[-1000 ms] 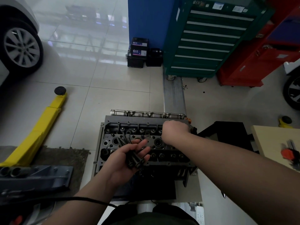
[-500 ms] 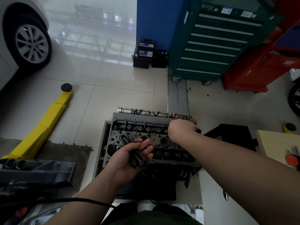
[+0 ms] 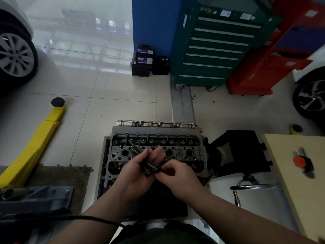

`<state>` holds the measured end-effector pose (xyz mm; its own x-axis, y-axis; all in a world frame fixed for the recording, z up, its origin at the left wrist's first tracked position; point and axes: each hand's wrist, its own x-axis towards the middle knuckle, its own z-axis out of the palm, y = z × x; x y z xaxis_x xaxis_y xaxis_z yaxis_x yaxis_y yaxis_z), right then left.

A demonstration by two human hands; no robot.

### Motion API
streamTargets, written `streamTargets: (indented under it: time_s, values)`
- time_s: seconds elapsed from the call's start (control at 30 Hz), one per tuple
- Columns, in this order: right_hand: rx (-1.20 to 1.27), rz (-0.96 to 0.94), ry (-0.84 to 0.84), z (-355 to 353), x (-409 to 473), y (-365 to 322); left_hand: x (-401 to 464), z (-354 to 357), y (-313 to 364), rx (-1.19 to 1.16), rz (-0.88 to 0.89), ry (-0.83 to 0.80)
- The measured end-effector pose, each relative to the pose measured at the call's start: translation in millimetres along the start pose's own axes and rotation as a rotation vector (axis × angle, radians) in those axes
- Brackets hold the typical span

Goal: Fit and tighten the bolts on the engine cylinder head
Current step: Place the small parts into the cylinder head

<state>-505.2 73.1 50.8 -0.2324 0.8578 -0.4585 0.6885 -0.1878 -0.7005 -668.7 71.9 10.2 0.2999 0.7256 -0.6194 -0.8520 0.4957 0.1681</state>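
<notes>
I see a pale tiled workshop floor (image 3: 109,88) with a green drawer tool cabinet (image 3: 216,48) standing at the far side and a red cabinet (image 3: 274,55) just beside it. A yellow lift arm (image 3: 35,145) lies across the floor to my left, and a light wooden table (image 3: 302,173) sits at the right edge. Between them, straight ahead and low, the engine cylinder head (image 3: 156,147) rests face up on its stand, rows of round bores showing. My left hand (image 3: 139,171) is held palm up over the near half of the head, fingers curled around a bundle of dark bolts (image 3: 147,164), their shanks pointing away toward the head's middle. My right hand (image 3: 177,176) sits just beside it, the two hands together, its fingertips pinched on the head of one bolt at the near end of the bundle. I cannot tell whether any bolts already sit in the head.
</notes>
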Motion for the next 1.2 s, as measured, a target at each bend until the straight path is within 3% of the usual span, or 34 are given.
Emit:
streamTargets:
  time_s: [0.07, 0.2, 0.53, 0.73, 0.97, 1.2]
  values:
    - [0.018, -0.017, 0.038, -4, -4, 4, 2, 6, -2, 0.033, -0.007, -0.016]
    - [-0.278, -0.239, 0.181, -12, -10, 13, 5, 17, -8, 0.109, -0.086, -0.054]
    - [0.321, -0.272, 0.23, -39, -28, 31, 12, 20, -21, 0.18, -0.188, -0.036]
    - [0.449, -0.249, 0.469, -68, -30, 35, 19, 2, -16, 0.159, -0.168, 0.089]
    - [-0.017, -0.259, 0.379, -67, -4, 65, 23, -16, 7, 0.134, -0.091, 0.195]
    - [-0.078, -0.227, 0.365, -49, 13, 79, 17, -20, 8, 0.1, -0.071, 0.198]
